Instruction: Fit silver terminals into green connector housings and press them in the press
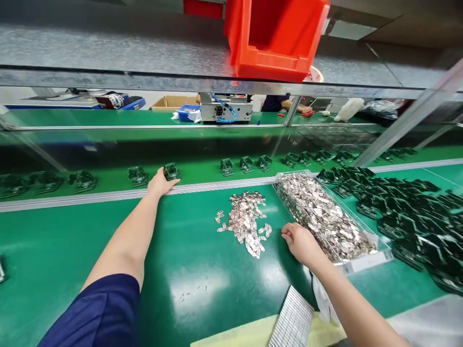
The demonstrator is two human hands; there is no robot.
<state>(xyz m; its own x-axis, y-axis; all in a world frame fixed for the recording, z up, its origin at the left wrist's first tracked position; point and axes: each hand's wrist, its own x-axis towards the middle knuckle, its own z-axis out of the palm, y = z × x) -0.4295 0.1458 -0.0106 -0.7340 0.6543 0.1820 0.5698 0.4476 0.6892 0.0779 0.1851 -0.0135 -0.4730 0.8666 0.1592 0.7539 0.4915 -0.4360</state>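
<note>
Two bare hands work over a green bench, seen from the head camera. The left hand (161,182) reaches far across the metal rail (90,196) and closes narrowly on a small green circuit board (171,171) standing on the moving belt (108,166), fingers pinching its near side. More boards of the same kind sit spaced along that belt to left and right. The right hand (300,242) rests near, fingers curled together, just beside the loose heap of small metal clips (246,221) and touching the near left wall of the clear tray (365,262) filled with clips; whether it holds a clip cannot be told.

The board looks light and stiff, with raised parts that could be fragile, so its bare edges seem the safer places to hold. The clips look tiny, thin and slippery, best pinched one at a time.

Room is open on the bench to the left of the heap. To the right, a stack of dark boards (408,217) crowds the tray, and a shelf with a red bin (275,38) hangs overhead.
</note>
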